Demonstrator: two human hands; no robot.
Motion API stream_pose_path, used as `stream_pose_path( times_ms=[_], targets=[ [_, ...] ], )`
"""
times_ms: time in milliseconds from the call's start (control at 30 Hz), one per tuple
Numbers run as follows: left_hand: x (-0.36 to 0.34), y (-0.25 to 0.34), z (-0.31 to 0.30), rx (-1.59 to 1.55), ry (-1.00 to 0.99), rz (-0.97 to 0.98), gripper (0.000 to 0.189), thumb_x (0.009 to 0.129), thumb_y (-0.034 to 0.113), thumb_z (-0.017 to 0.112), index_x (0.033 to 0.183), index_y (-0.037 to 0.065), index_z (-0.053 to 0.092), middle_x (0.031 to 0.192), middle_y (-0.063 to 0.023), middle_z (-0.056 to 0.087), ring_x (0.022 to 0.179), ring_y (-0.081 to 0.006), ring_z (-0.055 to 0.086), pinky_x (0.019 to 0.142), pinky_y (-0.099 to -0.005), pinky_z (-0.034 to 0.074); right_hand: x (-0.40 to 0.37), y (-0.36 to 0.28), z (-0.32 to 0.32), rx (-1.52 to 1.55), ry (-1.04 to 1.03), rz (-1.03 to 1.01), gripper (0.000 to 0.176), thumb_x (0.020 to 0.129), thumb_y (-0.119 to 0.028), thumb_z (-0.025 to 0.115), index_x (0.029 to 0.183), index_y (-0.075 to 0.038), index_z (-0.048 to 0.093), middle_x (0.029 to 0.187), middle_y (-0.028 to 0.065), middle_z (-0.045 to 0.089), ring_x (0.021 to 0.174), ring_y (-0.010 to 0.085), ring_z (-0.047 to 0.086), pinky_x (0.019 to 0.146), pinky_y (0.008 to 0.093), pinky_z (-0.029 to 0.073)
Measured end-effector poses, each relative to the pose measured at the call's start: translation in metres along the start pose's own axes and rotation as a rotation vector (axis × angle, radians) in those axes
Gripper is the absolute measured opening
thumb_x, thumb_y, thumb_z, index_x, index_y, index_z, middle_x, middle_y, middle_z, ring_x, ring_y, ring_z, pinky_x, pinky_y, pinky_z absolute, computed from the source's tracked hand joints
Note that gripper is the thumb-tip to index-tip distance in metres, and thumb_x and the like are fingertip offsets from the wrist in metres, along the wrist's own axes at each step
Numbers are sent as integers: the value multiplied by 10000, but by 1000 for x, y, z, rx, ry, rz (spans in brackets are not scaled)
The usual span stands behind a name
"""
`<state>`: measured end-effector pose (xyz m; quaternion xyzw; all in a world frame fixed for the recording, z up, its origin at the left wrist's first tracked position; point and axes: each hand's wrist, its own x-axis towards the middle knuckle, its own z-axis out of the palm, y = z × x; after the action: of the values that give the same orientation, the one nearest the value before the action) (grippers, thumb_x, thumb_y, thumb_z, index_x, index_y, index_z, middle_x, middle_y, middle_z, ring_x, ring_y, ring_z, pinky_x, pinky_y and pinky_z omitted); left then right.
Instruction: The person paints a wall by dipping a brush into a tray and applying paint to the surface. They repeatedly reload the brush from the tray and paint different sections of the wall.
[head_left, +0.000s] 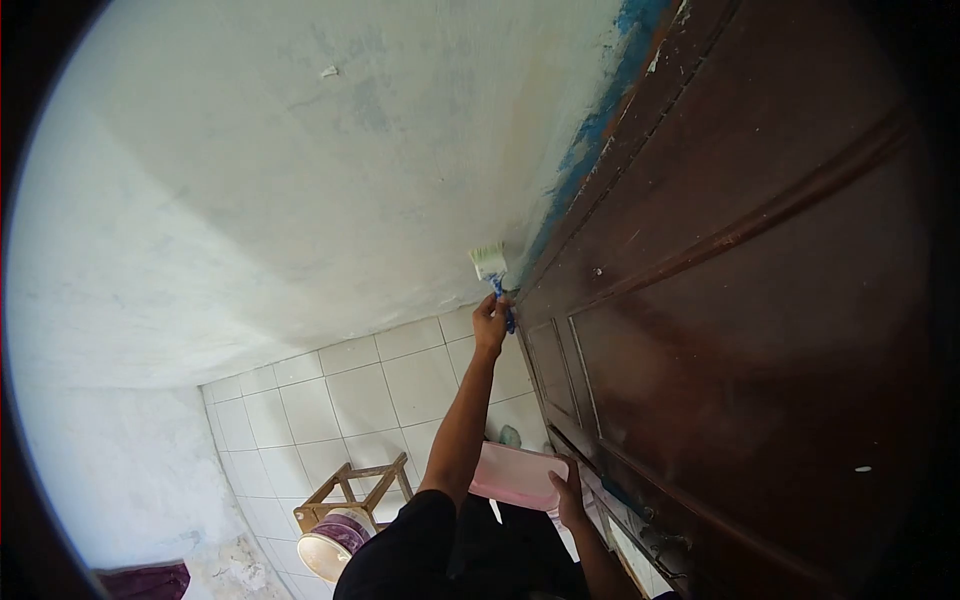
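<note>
My left hand [489, 325] is stretched forward, its fingers closed round the blue handle of a paintbrush [490, 263]. The pale bristles lie against the whitish wall [330, 180], low down near the door edge. Close to my body, my right hand [569, 492] grips the right end of a pink plastic tub [518, 473], thumb over the rim. Between wall and door frame runs a strip of old blue paint [578, 160].
A dark brown wooden door [740, 330] fills the right side. On the tiled floor [362, 397] at lower left stand a wooden stool [345, 483] and a purple-and-white paint bucket [335, 545]. A dark purple cloth [147, 581] shows at the bottom left.
</note>
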<state>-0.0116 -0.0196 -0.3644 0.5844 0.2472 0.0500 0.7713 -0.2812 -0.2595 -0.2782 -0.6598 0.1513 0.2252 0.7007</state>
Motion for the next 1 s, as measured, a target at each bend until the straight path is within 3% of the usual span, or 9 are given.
stream_pose_path(
  times_ms=[133, 200, 533, 667, 767, 833, 900, 933, 1000],
  targets=[
    [23, -16, -10, -65, 49, -394, 325, 923, 199, 595, 1115, -61, 560, 897, -158, 655, 675, -255, 684, 564, -344, 574, -1, -23, 7, -10, 5, -33, 490, 862, -268, 646, 1251, -28, 471, 1195, 99, 495, 1184, 219, 442, 1038, 357, 315],
    [22, -6, -9, -118, 72, -416, 315, 912, 170, 599, 1113, -71, 565, 917, -176, 657, 684, -278, 686, 567, -363, 583, -2, -21, 7, 21, 3, -13, 487, 862, -263, 645, 1252, -27, 471, 1198, 99, 493, 1185, 218, 441, 1036, 356, 318],
    [-89, 245, 63, -90, -91, 99, 373, 932, 262, 596, 1130, -54, 601, 894, -131, 664, 686, -193, 680, 541, -285, 536, -12, -50, 11, 44, -30, -59, 487, 869, -228, 632, 1277, -35, 449, 1230, 104, 471, 1198, 214, 427, 1041, 358, 314],
    [-114, 293, 77, -40, -106, 363, 387, 953, 294, 570, 1124, -51, 601, 876, -117, 655, 654, -186, 672, 517, -269, 512, -4, -56, 8, 70, -57, -85, 488, 866, -223, 633, 1278, -35, 449, 1234, 104, 466, 1198, 215, 425, 1041, 356, 313],
    [-85, 265, 67, 18, -30, 349, 337, 947, 259, 580, 997, -71, 626, 808, -108, 664, 640, -159, 657, 517, -264, 491, -7, -68, 12, 83, -31, -93, 495, 858, -215, 639, 1277, -33, 449, 1226, 109, 467, 1183, 216, 435, 1033, 357, 323],
    [-52, 200, 46, 230, 24, 406, 327, 942, 242, 567, 911, -76, 638, 740, -97, 658, 610, -149, 650, 530, -275, 496, -7, -75, 12, 73, -5, -86, 492, 850, -201, 643, 1271, -36, 451, 1206, 109, 483, 1161, 219, 453, 1019, 365, 344],
    [-52, 173, 37, 153, -2, 138, 307, 922, 212, 570, 877, -81, 650, 737, -119, 674, 585, -180, 671, 498, -288, 506, -7, -78, 12, 104, -5, -107, 485, 847, -232, 633, 1256, -38, 458, 1184, 108, 494, 1141, 220, 463, 1005, 357, 350],
    [-52, 171, 36, 159, -3, 160, 307, 922, 212, 570, 877, -81, 650, 737, -119, 674, 585, -180, 671, 498, -288, 506, -7, -81, 14, 127, 6, -98, 481, 843, -263, 622, 1241, -41, 465, 1162, 106, 506, 1122, 221, 472, 991, 350, 357],
    [-57, 180, 36, 55, 73, -37, 320, 918, 206, 575, 895, -106, 644, 749, -139, 679, 588, -206, 681, 477, -288, 508, -9, -87, 14, 181, 14, -80, 482, 835, -241, 626, 1241, -39, 464, 1151, 112, 516, 1109, 229, 484, 983, 357, 370]
  ],
)
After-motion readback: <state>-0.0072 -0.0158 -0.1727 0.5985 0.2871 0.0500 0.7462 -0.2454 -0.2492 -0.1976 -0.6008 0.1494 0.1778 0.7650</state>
